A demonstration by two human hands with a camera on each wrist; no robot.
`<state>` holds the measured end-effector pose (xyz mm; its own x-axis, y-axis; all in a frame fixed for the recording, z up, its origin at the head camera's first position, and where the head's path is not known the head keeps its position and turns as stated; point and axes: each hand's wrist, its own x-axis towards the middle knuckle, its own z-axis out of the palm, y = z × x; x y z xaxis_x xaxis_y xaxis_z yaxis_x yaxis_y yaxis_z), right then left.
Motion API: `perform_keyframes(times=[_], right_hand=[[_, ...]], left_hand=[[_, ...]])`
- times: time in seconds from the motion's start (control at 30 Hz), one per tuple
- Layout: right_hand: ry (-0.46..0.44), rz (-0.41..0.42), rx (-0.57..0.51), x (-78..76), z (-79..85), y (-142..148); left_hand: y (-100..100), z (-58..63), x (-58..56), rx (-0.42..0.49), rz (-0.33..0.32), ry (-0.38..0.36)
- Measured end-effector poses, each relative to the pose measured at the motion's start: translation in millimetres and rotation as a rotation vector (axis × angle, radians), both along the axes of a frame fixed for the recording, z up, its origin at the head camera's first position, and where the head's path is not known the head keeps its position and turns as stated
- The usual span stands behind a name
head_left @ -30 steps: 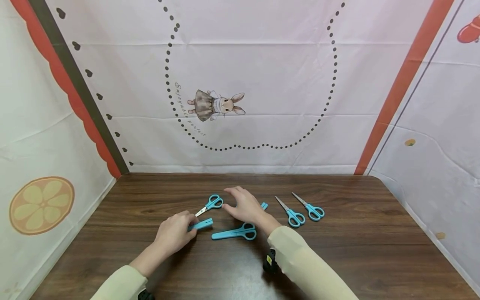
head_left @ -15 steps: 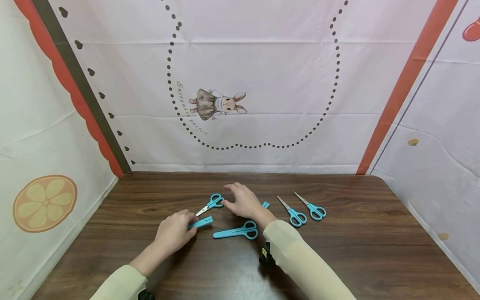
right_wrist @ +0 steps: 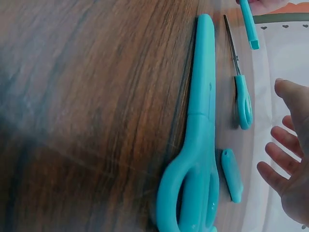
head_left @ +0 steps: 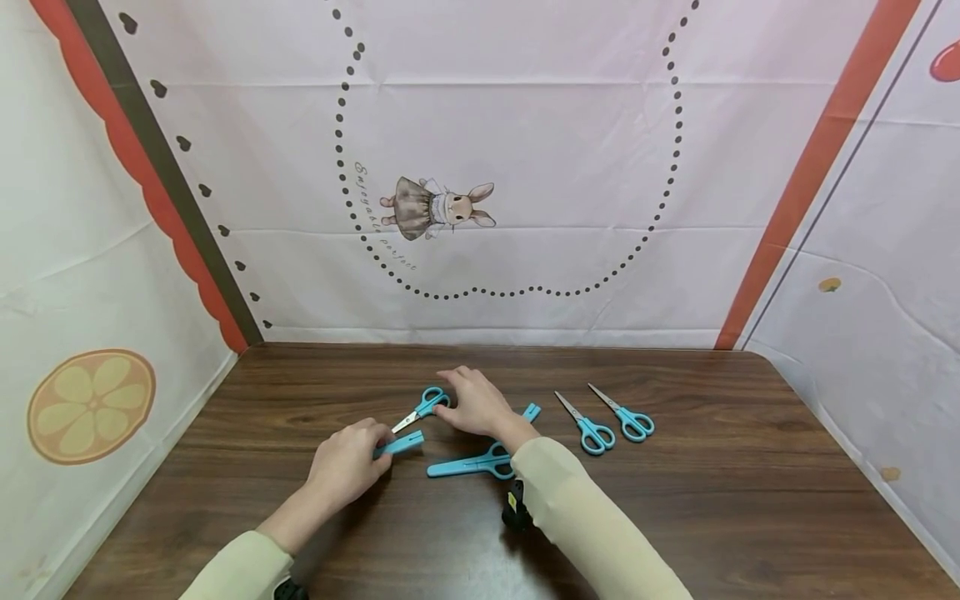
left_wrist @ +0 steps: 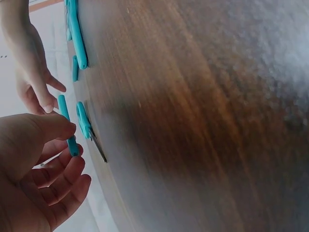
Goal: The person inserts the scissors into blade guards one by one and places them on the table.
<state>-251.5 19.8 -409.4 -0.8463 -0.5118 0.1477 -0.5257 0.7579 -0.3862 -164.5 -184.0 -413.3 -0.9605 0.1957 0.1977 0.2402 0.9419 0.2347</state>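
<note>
My left hand [head_left: 347, 465] pinches a light-blue plastic scissors sheath [head_left: 402, 444] between thumb and fingers, its mouth facing right. In the left wrist view the sheath [left_wrist: 71, 140] is held up off the wooden table. Just beyond it lie unsheathed scissors [head_left: 425, 408], blades toward the left hand and blue handles toward the right. My right hand [head_left: 476, 406] hovers at those handles, thumb and fingers spread and nothing between them; the right wrist view shows the hand [right_wrist: 295, 150] apart from the scissors [right_wrist: 241, 92]. Nearer me are scissors in their blue sheath [head_left: 461, 466], handles partly behind the right sleeve.
Another loose blue sheath [head_left: 532, 412] lies behind the right wrist. Farther right are two unsheathed scissors, one [head_left: 587, 424] beside the other [head_left: 622, 413], blades pointing away. A printed cloth [head_left: 570, 208] hangs behind the wooden table [head_left: 712, 492] and along its sides.
The right hand has moved slightly left, closer to the handles of the unsheathed scissors. My left hand keeps its pinch on the sheath, nearly still.
</note>
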Motion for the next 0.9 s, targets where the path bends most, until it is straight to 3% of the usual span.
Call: perform_keyframes(times=[0.9], right_hand=[[-0.094,-0.01,0.026,-9.4,-11.0,-13]], left_hand=[[-3,-0.1,-0.9,0.015,-0.001,-0.002]])
